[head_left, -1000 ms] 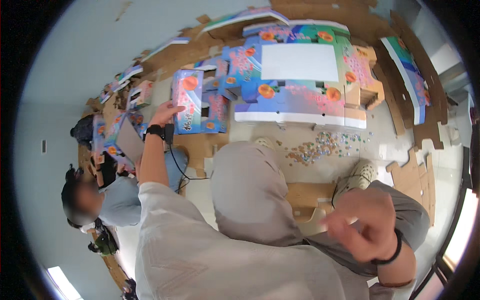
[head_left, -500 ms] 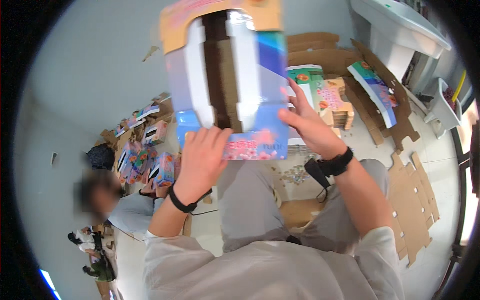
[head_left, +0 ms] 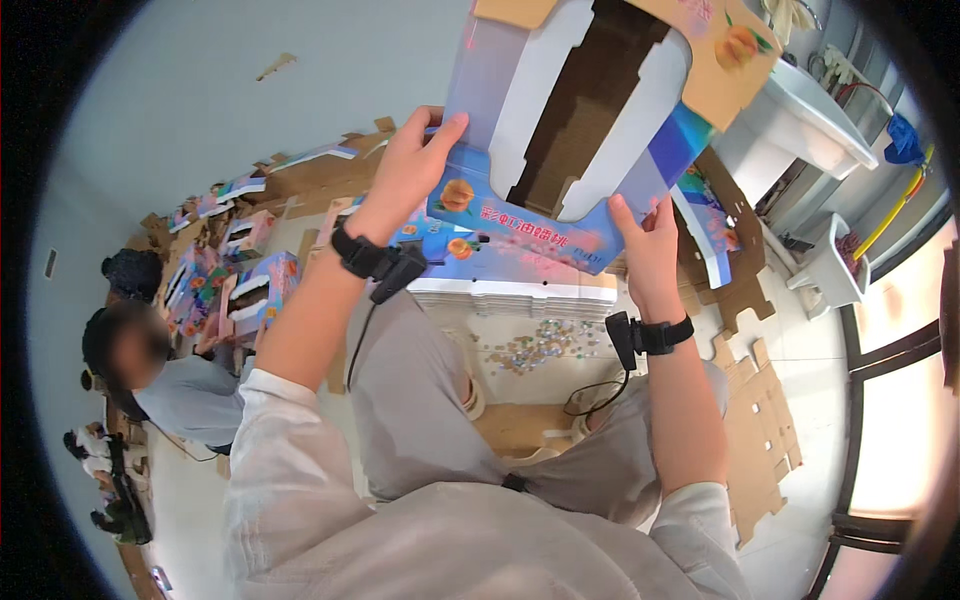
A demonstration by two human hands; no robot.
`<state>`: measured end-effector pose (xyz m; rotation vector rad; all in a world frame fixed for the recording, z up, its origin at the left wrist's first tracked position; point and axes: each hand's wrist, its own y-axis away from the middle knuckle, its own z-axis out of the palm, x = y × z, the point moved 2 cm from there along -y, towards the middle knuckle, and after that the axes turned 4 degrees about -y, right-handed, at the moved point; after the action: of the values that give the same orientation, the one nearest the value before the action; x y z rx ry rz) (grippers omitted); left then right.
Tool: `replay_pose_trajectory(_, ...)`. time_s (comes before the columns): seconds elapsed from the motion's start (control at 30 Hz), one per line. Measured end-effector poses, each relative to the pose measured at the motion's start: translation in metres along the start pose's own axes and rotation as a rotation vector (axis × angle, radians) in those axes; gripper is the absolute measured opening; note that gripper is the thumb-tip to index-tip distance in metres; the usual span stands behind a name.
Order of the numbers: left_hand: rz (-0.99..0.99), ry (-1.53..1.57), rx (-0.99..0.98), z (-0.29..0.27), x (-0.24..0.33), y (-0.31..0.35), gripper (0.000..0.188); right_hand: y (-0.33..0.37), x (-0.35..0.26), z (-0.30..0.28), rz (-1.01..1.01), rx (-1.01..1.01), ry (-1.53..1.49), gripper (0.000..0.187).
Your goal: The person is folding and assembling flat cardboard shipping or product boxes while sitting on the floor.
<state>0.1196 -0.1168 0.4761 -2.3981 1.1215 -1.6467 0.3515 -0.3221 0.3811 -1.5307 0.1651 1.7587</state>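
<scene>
A printed cardboard box [head_left: 510, 215] in blue, purple and orange, with peaches and pink blossoms on it, is held up in front of me, tilted. Its middle opening shows brown cardboard inside, with white flaps along both sides. My left hand [head_left: 412, 165] grips the box's left side, thumb on the outer face. My right hand [head_left: 648, 245] holds its lower right corner, thumb in front. Below the box lies a stack of flat printed cartons [head_left: 530, 293], partly hidden by it.
Small loose bits [head_left: 545, 345] are scattered on the floor by my feet. Flat brown cardboard [head_left: 765, 430] lies at right, below a white basin [head_left: 810, 115] and a white bin [head_left: 835, 265]. At left a seated person [head_left: 190, 395] is beside several printed boxes [head_left: 258, 290].
The box has moved right and tilted. My left hand has shifted from its lower front edge to its left side; my right hand has moved to the lower right corner.
</scene>
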Motion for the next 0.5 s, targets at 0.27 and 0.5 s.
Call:
replay_pose_trajectory(0.27, 0.134, 0.104, 0.082, 0.080, -0.074, -0.001, 0.048, -0.018, 0.031, -0.040, 0.231, -0.058, 0.172, 0.063)
replay_pose_trajectory(0.5, -0.067, 0.261, -0.016, 0.106, -0.119, 0.022, 0.054, -0.021, 0.062, -0.039, 0.419, 0.095, 0.139, 0.060)
